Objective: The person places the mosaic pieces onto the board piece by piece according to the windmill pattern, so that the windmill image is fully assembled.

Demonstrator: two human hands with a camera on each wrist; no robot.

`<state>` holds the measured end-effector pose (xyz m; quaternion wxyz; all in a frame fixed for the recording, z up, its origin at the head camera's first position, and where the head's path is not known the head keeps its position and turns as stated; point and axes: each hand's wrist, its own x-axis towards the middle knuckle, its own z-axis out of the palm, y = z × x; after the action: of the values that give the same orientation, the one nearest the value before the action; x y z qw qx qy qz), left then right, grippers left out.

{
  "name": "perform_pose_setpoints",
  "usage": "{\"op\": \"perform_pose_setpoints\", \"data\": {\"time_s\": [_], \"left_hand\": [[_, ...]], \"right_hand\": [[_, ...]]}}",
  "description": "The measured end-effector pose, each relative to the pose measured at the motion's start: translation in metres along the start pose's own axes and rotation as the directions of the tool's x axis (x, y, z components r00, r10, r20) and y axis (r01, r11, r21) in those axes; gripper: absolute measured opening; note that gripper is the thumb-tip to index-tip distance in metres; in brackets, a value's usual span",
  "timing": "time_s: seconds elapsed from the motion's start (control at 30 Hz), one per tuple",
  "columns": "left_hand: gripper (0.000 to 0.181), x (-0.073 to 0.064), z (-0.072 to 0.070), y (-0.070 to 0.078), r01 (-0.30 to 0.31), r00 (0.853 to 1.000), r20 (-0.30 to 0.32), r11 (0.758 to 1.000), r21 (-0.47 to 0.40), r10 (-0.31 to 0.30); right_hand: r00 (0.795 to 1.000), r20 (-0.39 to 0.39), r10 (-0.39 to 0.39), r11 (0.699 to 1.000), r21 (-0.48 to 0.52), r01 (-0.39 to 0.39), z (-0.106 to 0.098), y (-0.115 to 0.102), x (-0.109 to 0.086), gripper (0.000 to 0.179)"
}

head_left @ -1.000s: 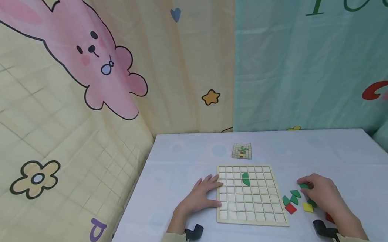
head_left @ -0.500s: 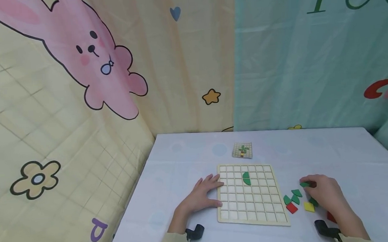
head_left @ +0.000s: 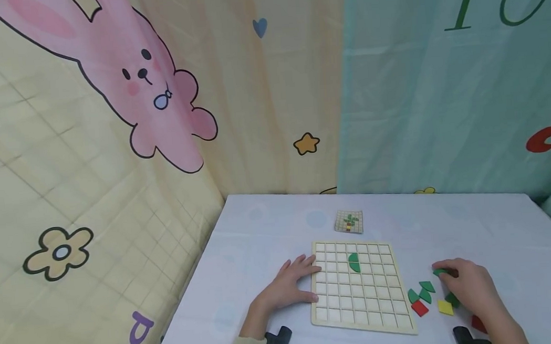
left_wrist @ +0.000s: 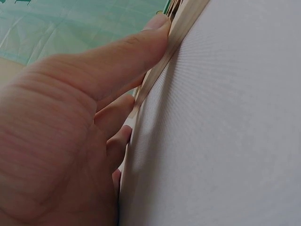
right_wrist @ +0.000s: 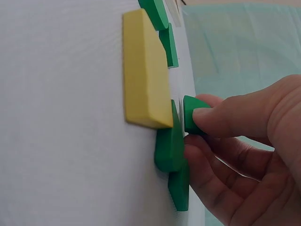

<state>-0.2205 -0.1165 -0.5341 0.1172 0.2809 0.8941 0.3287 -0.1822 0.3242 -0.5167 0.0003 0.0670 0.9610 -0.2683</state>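
Note:
My right hand (head_left: pixel 473 286) pinches a green quarter-circle piece (right_wrist: pixel 190 114) between thumb and fingers, just off the right side of the board. My left hand (head_left: pixel 286 287) has its fingers spread, and its thumb and fingertips touch the left edge of the wooden grid board (head_left: pixel 316 311). Two green quarter-circle pieces (head_left: pixel 354 267) sit one above the other in the board's upper middle squares. Near the right hand lie loose green pieces (head_left: pixel 426 287), a yellow square piece (right_wrist: pixel 135 70) and a red square piece (head_left: pixel 419 308).
A small pattern card (head_left: pixel 340 221) with a green, yellow and red design lies behind the board. Another red piece (head_left: pixel 478 324) lies partly hidden by the right wrist. The white table (head_left: pixel 250 231) meets printed curtains (head_left: pixel 271 104) at its back.
The head view has shifted slightly, so everything appears a little lower and further right. Both hands keep nearly the same places, and the right one still pinches the green piece.

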Motion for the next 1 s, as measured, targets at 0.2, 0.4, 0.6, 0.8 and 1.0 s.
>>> {"op": "perform_pose_setpoints", "data": {"time_s": [0.2,0.4,0.6,0.8,1.0], "left_hand": [[0.075,0.001,0.002,0.0,-0.013,1.0,0.014,1.0,0.008,0.013],[0.074,0.002,-0.002,0.001,-0.021,1.0,0.006,1.0,0.017,0.021],[0.074,0.002,-0.001,-0.002,-0.023,1.0,0.003,1.0,0.015,0.023],[0.074,0.0,-0.002,0.002,-0.009,1.0,0.012,1.0,0.008,0.009],[0.074,-0.001,-0.004,0.005,-0.006,1.0,0.014,1.0,0.011,0.006]], "right_hand": [[1.0,0.006,-0.007,1.0,-0.012,0.007,-0.002,-0.002,-0.001,0.028],[0.999,0.03,-0.038,0.999,-0.019,0.038,-0.006,-0.012,0.006,0.026],[0.998,0.038,-0.057,0.998,-0.028,0.058,-0.009,-0.023,0.011,0.025],[0.996,0.032,-0.089,0.996,-0.012,0.089,-0.007,-0.031,0.011,0.025],[0.992,-0.002,-0.129,0.992,0.01,0.129,-0.002,-0.039,0.013,0.023]]}}
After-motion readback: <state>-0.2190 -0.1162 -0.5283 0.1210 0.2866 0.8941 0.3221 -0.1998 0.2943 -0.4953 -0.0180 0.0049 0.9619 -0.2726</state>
